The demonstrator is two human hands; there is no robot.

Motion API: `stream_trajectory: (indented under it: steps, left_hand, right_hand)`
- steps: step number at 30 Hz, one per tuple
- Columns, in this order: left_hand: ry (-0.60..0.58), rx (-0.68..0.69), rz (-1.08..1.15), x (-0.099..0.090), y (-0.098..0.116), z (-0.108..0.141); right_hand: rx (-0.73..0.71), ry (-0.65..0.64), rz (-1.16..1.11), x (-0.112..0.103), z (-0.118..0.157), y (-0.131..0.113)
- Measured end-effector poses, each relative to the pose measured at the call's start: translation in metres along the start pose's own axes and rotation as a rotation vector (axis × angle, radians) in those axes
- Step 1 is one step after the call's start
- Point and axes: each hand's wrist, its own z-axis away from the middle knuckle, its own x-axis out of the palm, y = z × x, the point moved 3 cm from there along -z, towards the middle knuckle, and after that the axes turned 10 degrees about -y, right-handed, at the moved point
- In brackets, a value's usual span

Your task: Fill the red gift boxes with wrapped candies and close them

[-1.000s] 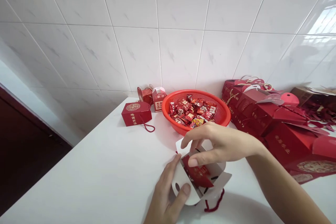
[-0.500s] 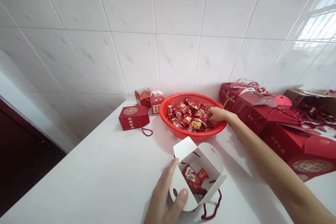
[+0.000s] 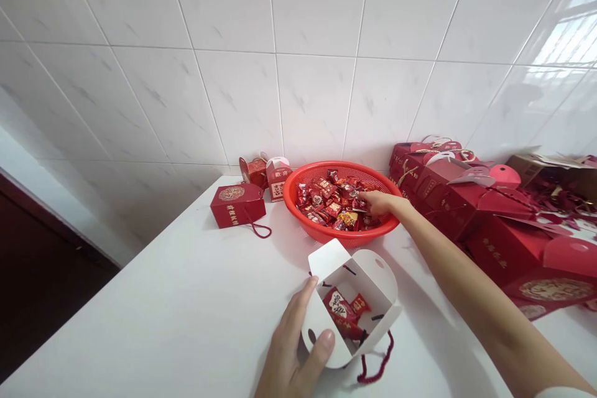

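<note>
Evidently, on the white tabletop (image 3: 186, 311), closed red gift boxes (image 3: 504, 255) crowd the right side of the red perforated plastic colander (image 3: 345, 238), while the open, white-lined gift box (image 3: 329, 259) sits nearer, its near-left flap pinched by the half-closed left hand (image 3: 290, 351). Inside the colander, the right hand (image 3: 382, 202) has its fingers curled among wrapped candies (image 3: 321, 202), whether gripping one I cannot tell. A hard squeeze could crease the flap, a loose pinch could drop candy over the rim, and a snag on the maroon cord (image 3: 379, 373) could tip the box with its few red-wrapped candies (image 3: 342, 314).
</note>
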Motion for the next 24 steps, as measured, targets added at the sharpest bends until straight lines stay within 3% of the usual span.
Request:
stream_trajectory:
  steps: [3, 6, 7, 9, 11, 14, 16, 18, 24]
  left_hand:
    - [-0.02, -0.022, 0.019, -0.002, 0.0, 0.0]
    - [-0.037, -0.033, 0.017, -0.004, 0.001, 0.0]
    - [-0.056, -0.029, 0.009, -0.005, 0.001, -0.001]
    - [-0.096, -0.018, -0.008, -0.006, 0.002, -0.001]
    - [-0.117, -0.011, -0.016, -0.007, 0.002, -0.002]
    - [-0.116, -0.013, -0.019, -0.007, 0.002, -0.002]
    - [-0.117, -0.008, -0.025, -0.007, 0.002, -0.002]
    - [-0.12, 0.002, -0.029, -0.007, 0.004, -0.002]
    - [-0.09, 0.049, -0.043, -0.007, 0.007, -0.001]
  right_hand:
    - [-0.041, 0.073, -0.044, -0.008, 0.01, -0.006]
    - [-0.14, 0.204, -0.164, -0.02, 0.038, -0.017]
    - [-0.206, 0.242, -0.248, -0.024, 0.053, -0.023]
    - [-0.488, 0.298, -0.61, -0.03, 0.086, -0.039]
    - [-0.731, 0.257, -0.787, -0.031, 0.12, -0.058]
    - [-0.901, 0.075, -0.629, -0.02, 0.157, -0.089]
    - [-0.895, 0.042, -0.404, -0.008, 0.172, -0.1]
    - [-0.844, 0.087, -0.27, 0.006, 0.18, -0.1]
    - [-0.664, 0.375, -0.342, 0.058, 0.205, -0.061]
